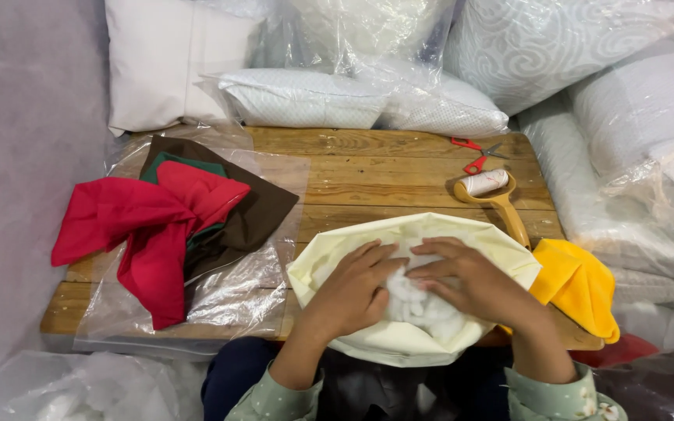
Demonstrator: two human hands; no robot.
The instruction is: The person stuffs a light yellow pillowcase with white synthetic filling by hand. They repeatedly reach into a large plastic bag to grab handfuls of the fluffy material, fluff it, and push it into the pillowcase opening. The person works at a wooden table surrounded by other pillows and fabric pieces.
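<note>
- The left hand (352,288) lies palm down inside the mouth of a pale cream cushion cover (438,234), its fingers (374,256) loosely spread and pressed flat on the white stuffing (423,308), clamped on nothing.
- The right hand (470,281) lies the same way just beside it, its fingers (431,251) slightly apart and flat on the stuffing; the tips of the two hands nearly meet over the middle of the opening.
- The cushion cover sits at the near edge of the wooden surface (384,168), directly under both hands, its rim folded open all around the fingers; the stuffing fills the hollow beneath and nearer than the fingertips.
- Just beyond the right fingers and a little outward stands a lint roller (493,195) with a tan handle, its handle running down to the cover's rim.
- Farther beyond that lie small red-handled scissors (473,152).
- Outward of the right hand, touching the cover, is a folded yellow cloth (579,284).
- Well out from the left fingers, on a clear plastic sheet (235,296), lies a heap of red cloth (142,226) over green cloth (185,164) and brown cloth (263,210).
- Far beyond both hands, past the surface's back edge, white pillows (306,97) in clear plastic are piled.
- Both sleeves (563,398) are pale green with a small print.
</note>
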